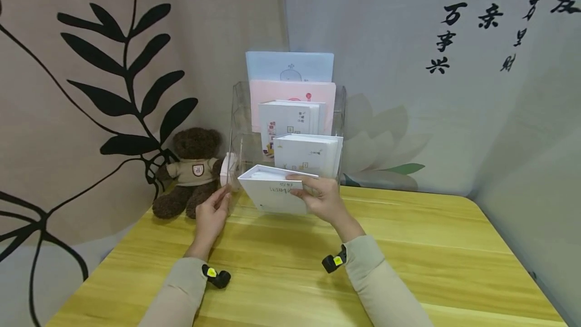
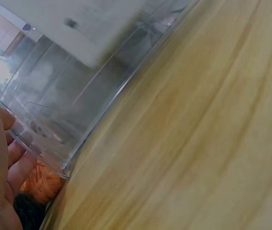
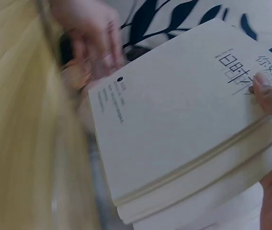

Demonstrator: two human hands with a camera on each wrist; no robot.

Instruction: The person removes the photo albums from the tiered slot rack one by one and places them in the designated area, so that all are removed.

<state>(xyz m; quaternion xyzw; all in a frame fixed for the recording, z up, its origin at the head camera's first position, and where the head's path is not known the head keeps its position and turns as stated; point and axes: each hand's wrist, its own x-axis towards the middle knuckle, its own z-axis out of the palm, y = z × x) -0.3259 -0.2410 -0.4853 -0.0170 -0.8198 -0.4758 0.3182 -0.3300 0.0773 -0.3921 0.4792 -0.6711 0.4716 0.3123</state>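
My right hand [image 1: 323,201] pinches a white book [image 1: 277,193] by its upper right part, thumb on the printed front cover. The book [image 3: 174,105] leans tilted at the front of a clear tiered rack [image 1: 239,145]. At the rack's lower left side, my left hand [image 1: 212,216] touches the clear edge with its fingers; in the left wrist view the hand [image 2: 2,167] has its thumb and fingers around that rim [image 2: 35,152]. Behind the held book stand another white book [image 1: 304,153], a further white one [image 1: 288,120], a pink one [image 1: 290,90] and a blue one [image 1: 290,62].
A brown teddy bear [image 1: 195,170] in a beige shirt sits left of the rack. Orange yarn [image 2: 42,182] lies beside the rack's corner in the left wrist view. The yellow wooden table [image 1: 408,246] has a curtain [image 1: 386,64] behind it.
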